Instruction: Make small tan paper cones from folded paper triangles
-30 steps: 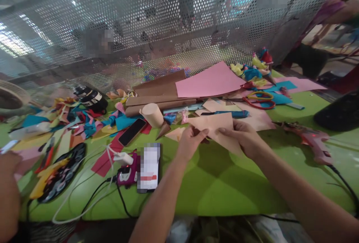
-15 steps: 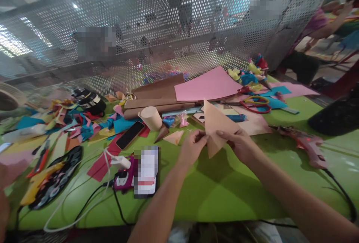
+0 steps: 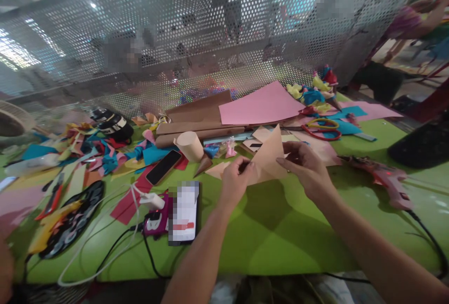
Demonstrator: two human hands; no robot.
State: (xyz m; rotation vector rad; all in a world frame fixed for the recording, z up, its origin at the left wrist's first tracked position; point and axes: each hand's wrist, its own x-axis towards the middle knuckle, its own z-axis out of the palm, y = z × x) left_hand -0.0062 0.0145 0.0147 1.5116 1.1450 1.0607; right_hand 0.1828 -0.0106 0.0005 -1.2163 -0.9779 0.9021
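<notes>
Above the green table I hold a peach-coloured sheet of paper (image 3: pixel 268 159), with one corner pointing up. My left hand (image 3: pixel 236 177) pinches its left side between thumb and fingers. At the right edge of the sheet is my right hand (image 3: pixel 303 163), thumb in front and fingers curled at the edge. A folded peach paper piece (image 3: pixel 216 171) lies just left of my left hand, partly hidden by it. Close by are a brown paper cone (image 3: pixel 203 165) and a cream paper roll (image 3: pixel 190 146) standing upright.
A pink glue gun (image 3: pixel 391 183) lies to the right, a yellow glue gun (image 3: pixel 56 227) far left. Scissors (image 3: pixel 322 131), pink paper (image 3: pixel 261 105) and paper flowers sit behind. Left are a phone (image 3: pixel 164 167), a lit phone (image 3: pixel 187 213), a purple power adaptor (image 3: pixel 156 222) and cables.
The peach paper has turned, its upper corner moving right and its lower corner no longer hanging down. My hands have moved apart, the right one shifting to the paper's right edge.
</notes>
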